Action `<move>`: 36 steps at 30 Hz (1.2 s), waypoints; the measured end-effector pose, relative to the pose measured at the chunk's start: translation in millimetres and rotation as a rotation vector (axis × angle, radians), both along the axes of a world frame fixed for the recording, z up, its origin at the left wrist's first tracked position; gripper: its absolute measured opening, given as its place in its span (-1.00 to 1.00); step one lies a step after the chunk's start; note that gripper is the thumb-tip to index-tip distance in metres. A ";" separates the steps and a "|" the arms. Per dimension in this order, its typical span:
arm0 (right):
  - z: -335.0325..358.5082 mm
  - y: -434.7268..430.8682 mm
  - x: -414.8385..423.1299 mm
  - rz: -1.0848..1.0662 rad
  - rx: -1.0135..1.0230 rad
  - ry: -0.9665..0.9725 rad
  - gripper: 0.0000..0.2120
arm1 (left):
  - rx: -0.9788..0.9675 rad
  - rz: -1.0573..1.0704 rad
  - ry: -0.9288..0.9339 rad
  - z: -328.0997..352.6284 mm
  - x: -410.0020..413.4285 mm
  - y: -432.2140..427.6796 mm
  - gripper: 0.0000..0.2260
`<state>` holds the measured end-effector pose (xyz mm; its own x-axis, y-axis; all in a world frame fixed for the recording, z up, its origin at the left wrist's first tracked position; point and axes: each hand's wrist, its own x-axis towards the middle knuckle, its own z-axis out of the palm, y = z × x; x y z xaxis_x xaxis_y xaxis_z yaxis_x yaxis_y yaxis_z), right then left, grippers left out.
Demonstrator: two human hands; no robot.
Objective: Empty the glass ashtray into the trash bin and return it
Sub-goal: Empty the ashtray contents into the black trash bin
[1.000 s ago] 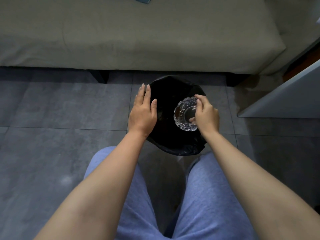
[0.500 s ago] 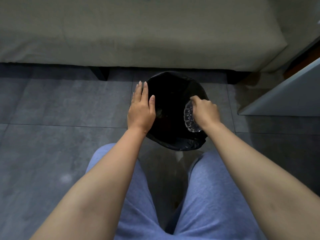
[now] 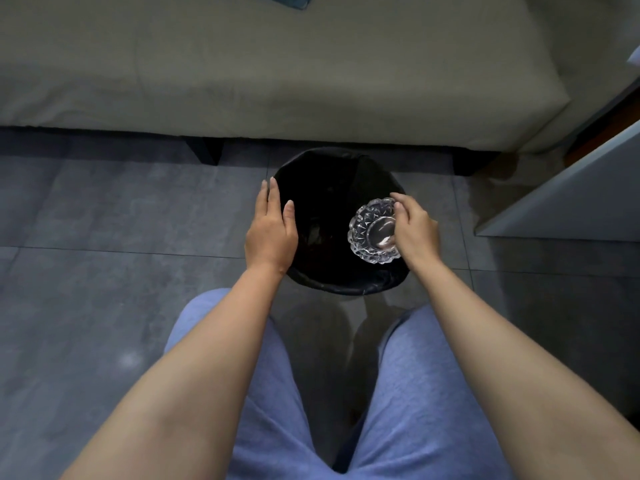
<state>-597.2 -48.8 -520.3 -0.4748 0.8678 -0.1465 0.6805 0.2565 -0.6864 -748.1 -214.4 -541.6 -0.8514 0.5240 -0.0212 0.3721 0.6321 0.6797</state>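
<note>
Grey tiled floor [image 3: 104, 209], frame centre: right hand [image 3: 417, 230] pinches the glass ashtray [image 3: 372, 232] over the trash bin [image 3: 346, 289]; left hand [image 3: 272, 233], flat, steadies the rim. Ashtray apparently emptied; return outstanding.

Head camera looks steeply down, close over the trash bin [image 3: 346, 287].

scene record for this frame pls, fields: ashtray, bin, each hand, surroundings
ashtray: cut glass ashtray, held over the bin opening, right side; looks empty
bin: trash bin with black liner, on grey tile floor
right hand: right hand grips the ashtray rim
left hand: left hand flat, open, at the bin's left rim
surroundings: beige sofa behind the bin
</note>
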 end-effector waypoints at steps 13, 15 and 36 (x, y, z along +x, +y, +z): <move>-2.7 -12.4 6.7 -0.128 -0.121 0.179 -0.69 | -0.140 -0.018 -0.135 -18.1 10.3 -17.5 -0.44; -4.6 -13.6 6.6 -0.146 -0.132 0.186 -0.69 | -0.164 -0.029 -0.081 -20.8 8.5 -14.8 -0.42; 9.5 -43.2 -28.1 -0.245 -0.528 0.561 -0.64 | 0.651 0.187 -0.833 26.6 42.3 56.1 -0.55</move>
